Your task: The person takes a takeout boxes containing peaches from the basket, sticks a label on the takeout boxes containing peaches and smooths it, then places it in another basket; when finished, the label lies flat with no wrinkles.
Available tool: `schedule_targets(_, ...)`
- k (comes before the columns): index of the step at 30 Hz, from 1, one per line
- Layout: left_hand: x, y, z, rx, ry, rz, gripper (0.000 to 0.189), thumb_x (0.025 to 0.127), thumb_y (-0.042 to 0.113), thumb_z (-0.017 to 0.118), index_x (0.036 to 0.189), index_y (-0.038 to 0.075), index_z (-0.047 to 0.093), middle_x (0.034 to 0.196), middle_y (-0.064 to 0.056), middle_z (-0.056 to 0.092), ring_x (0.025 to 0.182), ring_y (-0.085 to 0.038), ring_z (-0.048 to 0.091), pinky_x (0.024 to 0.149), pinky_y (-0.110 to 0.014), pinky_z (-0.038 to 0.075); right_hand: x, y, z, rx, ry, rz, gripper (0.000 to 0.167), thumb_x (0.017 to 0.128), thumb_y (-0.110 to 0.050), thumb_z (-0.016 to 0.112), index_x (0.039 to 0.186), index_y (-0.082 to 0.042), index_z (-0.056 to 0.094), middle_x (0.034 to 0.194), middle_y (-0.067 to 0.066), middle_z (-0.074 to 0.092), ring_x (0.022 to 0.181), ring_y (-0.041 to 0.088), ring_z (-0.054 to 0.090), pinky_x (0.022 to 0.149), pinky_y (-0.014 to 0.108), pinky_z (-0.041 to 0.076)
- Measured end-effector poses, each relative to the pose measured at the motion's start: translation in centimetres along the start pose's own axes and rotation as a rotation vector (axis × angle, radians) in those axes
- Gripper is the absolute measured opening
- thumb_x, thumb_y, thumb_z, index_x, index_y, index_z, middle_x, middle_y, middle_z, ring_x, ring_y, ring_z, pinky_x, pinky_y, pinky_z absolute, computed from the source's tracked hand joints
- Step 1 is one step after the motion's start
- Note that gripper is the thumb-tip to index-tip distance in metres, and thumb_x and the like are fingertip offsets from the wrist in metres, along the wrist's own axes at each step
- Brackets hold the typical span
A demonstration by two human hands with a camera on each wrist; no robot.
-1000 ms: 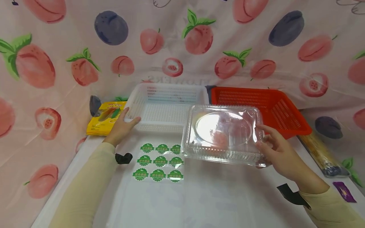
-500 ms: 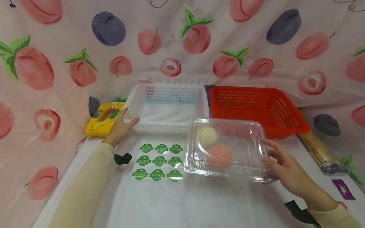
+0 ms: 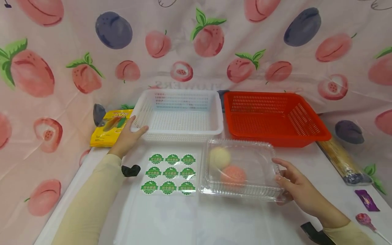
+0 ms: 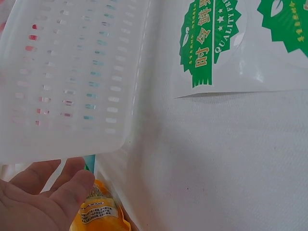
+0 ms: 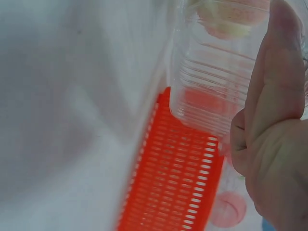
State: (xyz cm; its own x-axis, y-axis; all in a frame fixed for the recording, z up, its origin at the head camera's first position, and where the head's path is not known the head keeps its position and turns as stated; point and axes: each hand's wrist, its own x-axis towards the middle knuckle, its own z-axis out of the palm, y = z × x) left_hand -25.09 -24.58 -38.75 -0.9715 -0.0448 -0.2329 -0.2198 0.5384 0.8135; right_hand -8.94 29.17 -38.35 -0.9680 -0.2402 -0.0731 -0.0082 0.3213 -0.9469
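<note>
My right hand [image 3: 298, 189] grips the right end of a clear plastic clamshell box [image 3: 254, 160], thumb along its near side. Through the lid show a pale yellow ball-shaped piece [image 3: 219, 157] and a pink one [image 3: 233, 175]. The box is low over the white table, in front of the red basket [image 3: 275, 141]; the right wrist view shows its ribbed side [image 5: 207, 82]. My left hand [image 3: 127, 137] lies at the front left corner of the white basket [image 3: 183, 136], thumb and fingers spread. In the left wrist view its fingertips are right at the basket's corner.
A sheet of green round stickers [image 3: 168, 173] lies left of the box. A yellow packet [image 3: 105, 134] stands beside the white basket. At right are a long pack of thin sticks [image 3: 340, 160], a purple wrapped sweet [image 3: 366, 200] and a lollipop [image 3: 364, 219].
My right hand has brought the clear box down and toward me, away from the baskets, and the two round pieces now show through the lid. The left hand has stayed at the white basket.
</note>
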Motion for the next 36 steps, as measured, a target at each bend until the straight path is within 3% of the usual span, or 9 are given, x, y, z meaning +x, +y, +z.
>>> schedule_targets(11, 0.0, 0.0, 0.2, -0.014, 0.007, 0.005, 0.113, 0.079, 0.081, 0.057, 0.161, 0.035, -0.006, 0.167, -0.011, -0.004, 0.149, -0.044, 0.006, 0.110, -0.073, 0.013, 1.1, 1.1, 0.1, -0.017, -0.029, 0.076, 0.056, 0.106, -0.017, 0.050, 0.155, -0.010, 0.025, 0.114, 0.026, 0.049, 0.069, 0.029, 0.060, 0.060, 0.044, 0.060)
schedule_targets(21, -0.2, 0.2, 0.1, -0.028, 0.011, 0.006, 0.110, 0.082, 0.078, 0.058, 0.161, 0.035, -0.005, 0.168, -0.011, -0.002, 0.149, -0.044, 0.008, 0.111, -0.072, 0.013, 2.9, 1.6, -0.6, -0.139, -0.029, 0.076, 0.059, 0.106, -0.023, 0.052, 0.157, -0.012, 0.025, 0.112, 0.023, 0.054, 0.067, 0.028, 0.058, 0.058, 0.036, 0.056)
schedule_targets(36, -0.2, 0.4, 0.0, -0.030, 0.014, 0.009, 0.107, 0.084, 0.075, 0.059, 0.161, 0.036, -0.005, 0.168, -0.010, -0.002, 0.149, -0.044, 0.008, 0.111, -0.072, 0.012, 4.1, 1.6, -0.8, -0.164, -0.028, 0.111, 0.063, 0.104, -0.024, 0.056, 0.157, -0.013, 0.024, 0.109, 0.022, 0.051, 0.068, 0.029, 0.059, 0.060, 0.038, 0.058)
